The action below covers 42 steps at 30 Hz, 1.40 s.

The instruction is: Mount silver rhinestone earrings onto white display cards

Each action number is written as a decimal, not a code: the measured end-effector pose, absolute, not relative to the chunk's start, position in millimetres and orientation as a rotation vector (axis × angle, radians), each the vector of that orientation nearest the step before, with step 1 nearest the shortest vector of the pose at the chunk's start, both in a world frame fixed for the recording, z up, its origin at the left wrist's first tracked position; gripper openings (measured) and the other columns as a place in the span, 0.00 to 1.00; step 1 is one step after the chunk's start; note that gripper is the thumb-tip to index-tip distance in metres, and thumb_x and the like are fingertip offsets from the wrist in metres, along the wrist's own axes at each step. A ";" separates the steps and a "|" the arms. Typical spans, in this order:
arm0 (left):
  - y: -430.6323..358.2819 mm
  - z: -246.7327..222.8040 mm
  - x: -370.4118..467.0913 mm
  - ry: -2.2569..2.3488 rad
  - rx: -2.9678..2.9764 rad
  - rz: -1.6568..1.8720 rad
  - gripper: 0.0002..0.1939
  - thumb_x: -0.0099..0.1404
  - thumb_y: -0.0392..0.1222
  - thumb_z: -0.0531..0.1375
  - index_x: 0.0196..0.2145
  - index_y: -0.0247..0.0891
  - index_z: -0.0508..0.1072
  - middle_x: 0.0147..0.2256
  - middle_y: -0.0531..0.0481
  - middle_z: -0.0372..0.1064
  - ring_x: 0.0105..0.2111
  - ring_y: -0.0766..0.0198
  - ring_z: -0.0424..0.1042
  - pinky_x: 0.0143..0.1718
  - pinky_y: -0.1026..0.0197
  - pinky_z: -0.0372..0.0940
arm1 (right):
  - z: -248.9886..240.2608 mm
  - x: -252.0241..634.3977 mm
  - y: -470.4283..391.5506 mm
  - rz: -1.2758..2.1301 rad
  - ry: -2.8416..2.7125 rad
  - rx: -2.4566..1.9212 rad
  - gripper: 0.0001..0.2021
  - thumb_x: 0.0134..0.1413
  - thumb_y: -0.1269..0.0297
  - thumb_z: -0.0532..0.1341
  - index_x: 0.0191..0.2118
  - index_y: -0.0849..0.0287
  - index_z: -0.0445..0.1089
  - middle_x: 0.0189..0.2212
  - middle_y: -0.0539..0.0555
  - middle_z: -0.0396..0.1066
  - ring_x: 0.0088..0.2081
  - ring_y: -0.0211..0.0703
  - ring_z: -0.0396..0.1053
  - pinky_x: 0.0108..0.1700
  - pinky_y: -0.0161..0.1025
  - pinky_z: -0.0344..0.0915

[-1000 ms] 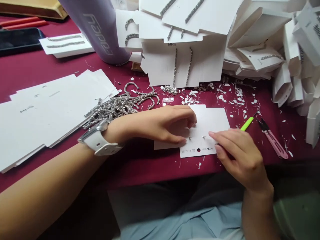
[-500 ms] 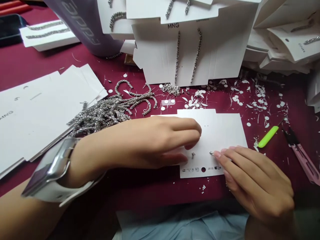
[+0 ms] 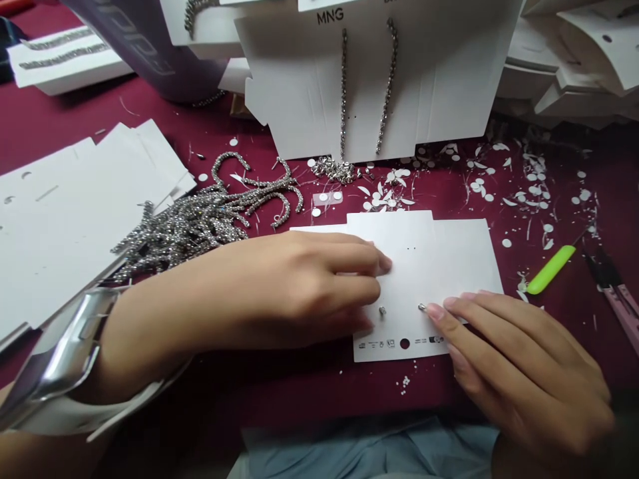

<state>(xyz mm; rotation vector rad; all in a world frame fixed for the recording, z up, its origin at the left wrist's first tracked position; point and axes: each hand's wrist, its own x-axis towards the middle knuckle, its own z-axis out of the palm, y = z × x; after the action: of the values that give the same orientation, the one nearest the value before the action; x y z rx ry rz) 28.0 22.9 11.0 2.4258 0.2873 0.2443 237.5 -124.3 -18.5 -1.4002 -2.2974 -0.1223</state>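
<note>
A white card point(image 3: 449, 259) with a round hole lies flat on the dark red table. Two small metal pieces stick up from it: one point(image 3: 382, 311) beside my left fingers, another point(image 3: 422, 307) at my right fingertips. My left hand point(image 3: 309, 286) rests over the card's left part, fingers bent and partly blurred; whether they hold anything is hidden. With its fingers stretched over the card's right edge, my right hand point(image 3: 524, 359) touches or nearly touches the right metal piece. Left of the card is a pile of glittering chain strands point(image 3: 190, 223).
Behind stands a white card point(image 3: 294, 86) bearing two hanging chains. Other things are a purple cup point(image 3: 160, 60), a stack of white cards point(image 3: 64, 199), small metal bits point(image 3: 334, 170), white scraps, a yellow-green tool point(image 3: 552, 269) and pink cutters point(image 3: 624, 313).
The camera view has shifted slightly, moving the background. My left hand has drawn a little left, away from the left metal piece. My right hand stays by the right piece.
</note>
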 end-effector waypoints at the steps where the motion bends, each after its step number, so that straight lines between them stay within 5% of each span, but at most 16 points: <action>1: 23.5 10.2 27.7 0.247 2.455 0.230 0.10 0.64 0.40 0.53 0.30 0.39 0.72 0.40 0.46 0.70 0.40 0.62 0.70 0.42 0.63 0.68 | -18.5 237.4 -124.2 -0.130 -2.289 -1.398 0.17 0.47 0.72 0.62 0.46 0.65 0.69 0.38 0.58 0.74 0.43 0.47 0.67 0.47 0.46 0.64; 7: 25.8 10.6 27.2 0.174 2.525 0.114 0.07 0.63 0.39 0.55 0.30 0.36 0.70 0.42 0.47 0.68 0.43 0.64 0.69 0.43 0.66 0.66 | -18.2 235.4 -122.5 -0.130 -2.190 -1.409 0.16 0.47 0.76 0.61 0.46 0.65 0.68 0.37 0.58 0.72 0.41 0.47 0.68 0.48 0.48 0.64; 14: 16.3 10.3 32.8 -0.012 2.808 0.132 0.15 0.57 0.52 0.60 0.29 0.36 0.69 0.35 0.47 0.69 0.46 0.54 0.64 0.46 0.56 0.65 | -21.0 235.1 -118.7 -0.111 -2.062 -1.640 0.20 0.49 0.65 0.62 0.48 0.65 0.63 0.43 0.61 0.69 0.48 0.50 0.64 0.53 0.49 0.60; 18: 5.8 14.9 35.5 -0.093 3.039 0.293 0.09 0.64 0.41 0.53 0.30 0.36 0.69 0.33 0.48 0.70 0.38 0.61 0.69 0.37 0.60 0.68 | -22.6 236.3 -117.2 -0.119 -1.975 -1.715 0.18 0.53 0.60 0.58 0.48 0.62 0.63 0.45 0.60 0.67 0.49 0.49 0.61 0.53 0.48 0.57; 22: 0.9 26.4 27.3 -0.118 3.254 0.463 0.14 0.67 0.35 0.46 0.31 0.39 0.69 0.30 0.51 0.70 0.30 0.68 0.71 0.29 0.65 0.67 | -23.8 237.4 -116.5 -0.190 -1.742 -1.802 0.18 0.56 0.56 0.53 0.47 0.62 0.66 0.48 0.61 0.63 0.51 0.52 0.56 0.53 0.50 0.55; 26: 1.3 33.5 15.9 -0.048 3.424 0.790 0.10 0.67 0.31 0.47 0.38 0.36 0.67 0.33 0.49 0.72 0.32 0.67 0.72 0.30 0.65 0.68 | -25.7 240.8 -114.5 -0.122 -1.585 -1.770 0.16 0.58 0.57 0.50 0.45 0.60 0.67 0.45 0.59 0.65 0.50 0.49 0.59 0.53 0.49 0.55; 42: -5.9 37.0 21.7 0.378 3.406 0.911 0.08 0.68 0.34 0.47 0.37 0.35 0.65 0.32 0.51 0.71 0.29 0.69 0.72 0.25 0.69 0.68 | -32.0 249.9 -109.4 0.001 -1.456 -1.682 0.19 0.53 0.63 0.52 0.51 0.55 0.61 0.47 0.56 0.67 0.48 0.46 0.61 0.53 0.49 0.56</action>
<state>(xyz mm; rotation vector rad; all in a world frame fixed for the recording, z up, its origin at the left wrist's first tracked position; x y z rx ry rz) 21.7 -5.9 37.0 3.4059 0.3783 0.9110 249.9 -109.4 -32.0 -1.6815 -1.4556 0.0013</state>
